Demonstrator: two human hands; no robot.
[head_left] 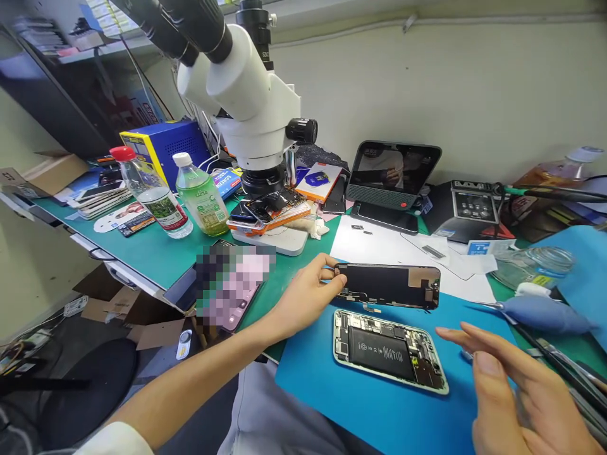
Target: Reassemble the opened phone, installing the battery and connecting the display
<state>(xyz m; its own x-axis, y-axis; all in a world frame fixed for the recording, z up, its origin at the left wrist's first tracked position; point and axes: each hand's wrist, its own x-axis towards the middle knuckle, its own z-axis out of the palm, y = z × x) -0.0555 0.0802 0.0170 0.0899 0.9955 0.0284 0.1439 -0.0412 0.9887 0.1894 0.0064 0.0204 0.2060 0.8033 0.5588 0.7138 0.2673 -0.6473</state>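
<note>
My left hand grips the left end of a phone screen between thumb and fingers. The screen is tilted up with its dark inner side facing me, and a small flex cable hangs from its lower edge. Just in front of it, an opened phone body lies on the blue mat, its black battery and circuit parts showing. To the right of that body hovers my right hand, holding nothing, with thumb and fingers apart.
A microscope stands behind on the left, beside two bottles. Another phone lies near the table's left edge. White paper with small parts is behind the screen. On the right are a blue air blower, tweezers and a glass jar.
</note>
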